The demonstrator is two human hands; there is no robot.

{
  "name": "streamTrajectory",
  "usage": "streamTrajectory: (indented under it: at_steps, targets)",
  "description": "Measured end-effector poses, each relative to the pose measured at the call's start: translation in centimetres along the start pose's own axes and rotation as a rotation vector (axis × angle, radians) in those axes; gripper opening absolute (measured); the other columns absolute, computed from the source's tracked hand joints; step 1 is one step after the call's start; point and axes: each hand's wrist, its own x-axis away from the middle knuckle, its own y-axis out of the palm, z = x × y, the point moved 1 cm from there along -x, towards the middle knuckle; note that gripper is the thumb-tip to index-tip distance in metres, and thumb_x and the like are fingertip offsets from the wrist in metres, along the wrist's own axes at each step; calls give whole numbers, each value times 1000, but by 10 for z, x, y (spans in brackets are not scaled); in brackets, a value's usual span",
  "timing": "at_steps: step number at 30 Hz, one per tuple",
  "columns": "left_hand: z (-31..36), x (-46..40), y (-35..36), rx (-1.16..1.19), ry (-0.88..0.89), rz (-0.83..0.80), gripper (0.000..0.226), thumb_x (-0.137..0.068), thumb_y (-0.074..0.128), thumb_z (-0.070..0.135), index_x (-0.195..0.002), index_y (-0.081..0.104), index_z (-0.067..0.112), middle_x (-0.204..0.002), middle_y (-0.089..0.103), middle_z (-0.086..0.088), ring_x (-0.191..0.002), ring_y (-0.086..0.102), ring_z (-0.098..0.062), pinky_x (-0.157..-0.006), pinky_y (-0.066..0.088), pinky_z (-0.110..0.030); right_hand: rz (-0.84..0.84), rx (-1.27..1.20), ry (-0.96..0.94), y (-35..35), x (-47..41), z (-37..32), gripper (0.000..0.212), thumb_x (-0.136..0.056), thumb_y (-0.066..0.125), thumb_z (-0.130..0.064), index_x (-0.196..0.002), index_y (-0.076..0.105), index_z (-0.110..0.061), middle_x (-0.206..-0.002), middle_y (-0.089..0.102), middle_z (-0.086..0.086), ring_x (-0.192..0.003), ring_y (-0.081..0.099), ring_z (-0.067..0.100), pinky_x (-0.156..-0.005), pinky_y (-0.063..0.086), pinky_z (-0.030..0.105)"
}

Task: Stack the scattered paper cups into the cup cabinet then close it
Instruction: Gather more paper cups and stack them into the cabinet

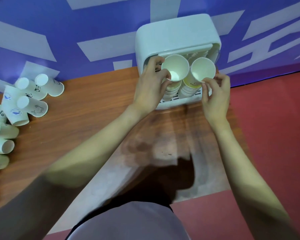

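Observation:
The white cup cabinet (177, 32) stands open at the table's far right, against the wall. Two stacks of paper cups sit inside it, mouths tilted toward me. My left hand (149, 89) pinches the rim of the top cup of the left stack (175, 67). My right hand (216, 96) pinches the rim of the top cup of the right stack (203, 68). Scattered paper cups (33, 96) lie and stand at the table's far left, some upside down, some on their sides.
The wooden table (87, 118) runs from the left edge to the cabinet. A purple and white wall (76, 32) stands behind it. Red floor (270, 118) lies to the right. My grey clothing shows at the bottom.

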Motion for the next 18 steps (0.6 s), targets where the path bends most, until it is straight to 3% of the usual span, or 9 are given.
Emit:
streamTrajectory:
  at_steps: [5,12,15,18]
  targets:
    - [-15,10,22,-81,-46,-113,12,-83,64,16,-86,68,5,-124,54,-15,-104,57,-33,-76,52,-43,-93,51,15,18,6,6,18,-93,57,-18,-103,67,-8,-115,50,21,-101,50,30,-91,38,30]
    - [-22,13,37,-147,-102,-182,19,-89,59,19,-87,73,6,-133,53,-19,-117,52,-38,-90,49,-44,-182,130,51,27,4,7,18,-94,52,-18,-99,68,-10,-118,47,22,-106,48,35,-94,39,38]
    - [-22,14,37,-160,-93,-194,22,-90,60,21,-102,70,6,-137,49,-20,-121,49,-38,-94,46,-46,-215,156,70,24,5,-1,20,-94,52,-18,-104,68,-10,-123,44,24,-112,45,39,-98,40,46]
    - [-21,24,23,-146,-97,-140,39,-92,57,31,-124,57,9,-140,43,-20,-128,42,-36,-103,36,-44,-192,192,76,17,8,-23,27,-90,56,-17,-114,62,-6,-130,39,27,-119,39,41,-103,36,46]
